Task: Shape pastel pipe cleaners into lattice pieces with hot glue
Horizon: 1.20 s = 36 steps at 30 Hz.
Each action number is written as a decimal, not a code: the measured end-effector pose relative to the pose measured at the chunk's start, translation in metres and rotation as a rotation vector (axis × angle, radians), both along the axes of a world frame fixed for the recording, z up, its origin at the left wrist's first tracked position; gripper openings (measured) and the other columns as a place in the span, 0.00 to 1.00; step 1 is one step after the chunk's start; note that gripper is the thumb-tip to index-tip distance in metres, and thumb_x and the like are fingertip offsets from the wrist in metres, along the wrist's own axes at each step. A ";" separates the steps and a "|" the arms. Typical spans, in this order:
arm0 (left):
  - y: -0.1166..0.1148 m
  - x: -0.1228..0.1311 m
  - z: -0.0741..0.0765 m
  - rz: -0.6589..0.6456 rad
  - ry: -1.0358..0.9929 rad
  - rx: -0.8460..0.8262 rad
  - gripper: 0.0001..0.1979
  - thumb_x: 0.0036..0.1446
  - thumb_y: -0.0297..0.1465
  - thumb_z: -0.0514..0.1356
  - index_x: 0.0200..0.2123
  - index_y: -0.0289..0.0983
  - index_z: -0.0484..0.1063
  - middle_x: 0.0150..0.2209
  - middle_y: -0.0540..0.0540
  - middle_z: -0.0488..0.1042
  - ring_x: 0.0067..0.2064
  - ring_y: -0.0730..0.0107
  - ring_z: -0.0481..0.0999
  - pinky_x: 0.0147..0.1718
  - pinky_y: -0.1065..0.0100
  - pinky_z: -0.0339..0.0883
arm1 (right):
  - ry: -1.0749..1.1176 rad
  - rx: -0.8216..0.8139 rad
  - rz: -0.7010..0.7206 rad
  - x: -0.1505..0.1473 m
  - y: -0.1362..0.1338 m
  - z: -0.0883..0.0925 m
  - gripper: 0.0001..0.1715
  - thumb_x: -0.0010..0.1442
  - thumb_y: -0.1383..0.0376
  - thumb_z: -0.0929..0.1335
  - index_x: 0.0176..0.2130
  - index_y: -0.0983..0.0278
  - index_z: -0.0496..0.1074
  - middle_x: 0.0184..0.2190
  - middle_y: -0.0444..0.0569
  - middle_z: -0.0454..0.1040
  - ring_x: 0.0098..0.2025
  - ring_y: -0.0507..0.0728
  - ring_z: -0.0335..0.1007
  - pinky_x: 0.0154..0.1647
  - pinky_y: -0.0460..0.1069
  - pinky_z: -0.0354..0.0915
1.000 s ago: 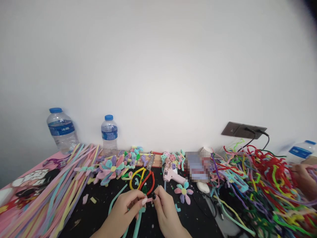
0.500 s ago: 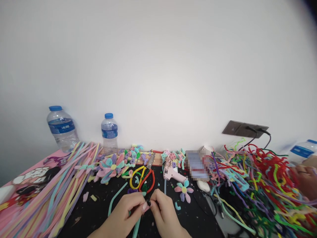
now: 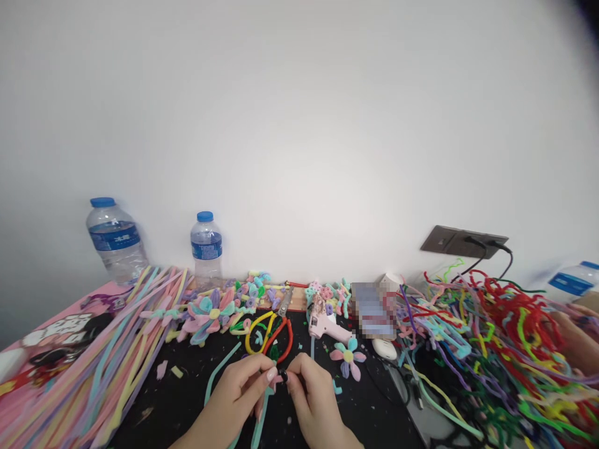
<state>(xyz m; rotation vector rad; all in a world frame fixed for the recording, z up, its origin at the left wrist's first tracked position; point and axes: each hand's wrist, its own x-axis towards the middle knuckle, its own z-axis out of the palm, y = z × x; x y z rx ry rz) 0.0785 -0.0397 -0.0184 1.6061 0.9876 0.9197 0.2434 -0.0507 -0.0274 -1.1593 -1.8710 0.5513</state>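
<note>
My left hand (image 3: pixel 241 396) is closed in a pinch on a light teal pipe cleaner (image 3: pixel 261 419), whose strips hang below the fingers. A short pink end (image 3: pixel 277 378) pokes out from that pinch. Facing it, my right hand (image 3: pixel 314 396) pinches a small, shiny black curved piece (image 3: pixel 283 375). This piece meets the pink end between the two hands; its exact kind is too small to tell. Just beyond the fingertips lie scissors (image 3: pixel 291 344) with yellow and red handles. A pastel pipe-cleaner flower (image 3: pixel 348 357) rests right of my right hand.
A pink glue gun (image 3: pixel 327 327), phone (image 3: pixel 374 312) and white case (image 3: pixel 384 348) lie behind. Long pastel pipe cleaners (image 3: pixel 140 349) cover the left; a tangled colourful heap (image 3: pixel 510 349) fills the right. Bottles (image 3: pixel 206 246) stand by the wall. Another person's hand (image 3: pixel 571 343) reaches in at right.
My hands have drawn slightly apart, so more of the pink end and the black piece shows. The other person's hand at the far right has shifted.
</note>
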 end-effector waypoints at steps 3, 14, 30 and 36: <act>0.001 0.000 0.003 0.046 0.014 0.004 0.14 0.61 0.35 0.50 0.25 0.36 0.66 0.16 0.56 0.58 0.18 0.77 0.62 0.22 0.76 0.58 | -0.029 0.019 0.014 -0.002 0.000 0.002 0.10 0.62 0.69 0.58 0.27 0.62 0.59 0.24 0.42 0.63 0.26 0.50 0.59 0.27 0.43 0.54; 0.006 0.002 0.002 0.071 -0.142 -0.147 0.12 0.57 0.38 0.54 0.29 0.36 0.69 0.15 0.55 0.62 0.16 0.76 0.63 0.19 0.76 0.59 | -0.047 0.012 0.009 -0.002 0.001 0.003 0.10 0.62 0.70 0.58 0.29 0.63 0.62 0.26 0.44 0.67 0.28 0.51 0.63 0.28 0.43 0.57; 0.018 -0.011 -0.004 0.176 -0.117 -0.133 0.13 0.58 0.37 0.51 0.32 0.35 0.71 0.18 0.52 0.69 0.22 0.71 0.68 0.24 0.72 0.64 | -0.575 0.061 -0.633 0.054 0.041 0.007 0.27 0.49 0.77 0.60 0.50 0.67 0.62 0.49 0.58 0.65 0.51 0.65 0.59 0.46 0.56 0.59; 0.018 -0.012 -0.007 0.153 -0.181 -0.113 0.12 0.59 0.37 0.51 0.33 0.36 0.69 0.22 0.52 0.69 0.21 0.73 0.68 0.23 0.72 0.64 | -0.756 -0.117 -0.722 0.064 0.052 0.004 0.30 0.48 0.72 0.62 0.52 0.68 0.63 0.44 0.58 0.69 0.47 0.67 0.62 0.41 0.57 0.58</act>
